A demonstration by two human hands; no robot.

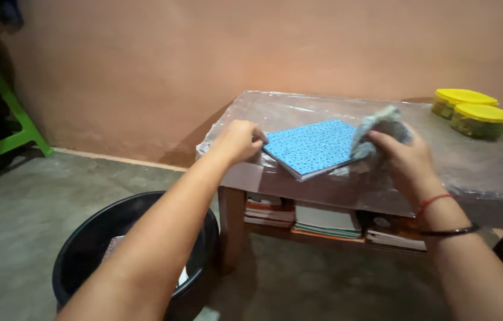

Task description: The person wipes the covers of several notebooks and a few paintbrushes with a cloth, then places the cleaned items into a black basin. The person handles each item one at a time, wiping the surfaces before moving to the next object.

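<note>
Grip: left hand [238, 141] pins the blue patterned flat notebook [312, 146] at frame centre; right hand [403, 156] clutches a grey crumpled cloth [380, 125], best wiped outward with steady pressure.

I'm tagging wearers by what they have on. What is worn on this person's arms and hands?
Both forearms are bare, with no sleeves in view. The left hand shows no rings, bands or gloves. The right hand is ungloved too; its wrist carries a thin red thread and, just behind it, a slim dark bangle.
</note>
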